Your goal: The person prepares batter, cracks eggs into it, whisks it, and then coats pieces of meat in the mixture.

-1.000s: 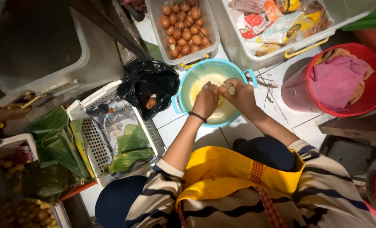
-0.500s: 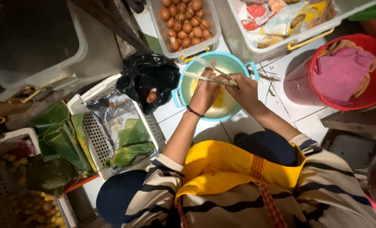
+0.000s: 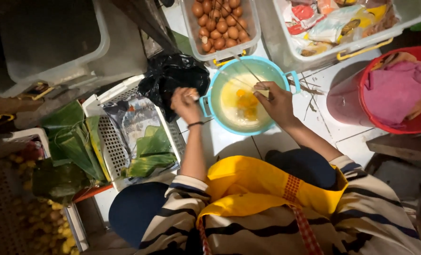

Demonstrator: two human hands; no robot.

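Pinched in the fingers of the left hand (image 3: pixel 186 103) over the black plastic bag (image 3: pixel 172 78), a brittle, light emptied eggshell (image 3: pixel 191 93) is best held gently at its rim, while thin chopsticks (image 3: pixel 248 71) are clamped by the right hand (image 3: pixel 275 100) above the round turquoise plastic bowl (image 3: pixel 215 85) of slippery beaten egg (image 3: pixel 242 103) at frame centre.

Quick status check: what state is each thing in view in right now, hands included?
Left hand: closed on a broken eggshell, beside the black bag.
Right hand: grip on a pale shell piece over the bowl.
Blue bowl: upright, holding cracked eggs with yolks unbroken.
Egg tub: open, nearly full of brown eggs.
Black bag: open, crumpled.
Red bucket: open, pink cloth inside.
White basket: holds green leaves.
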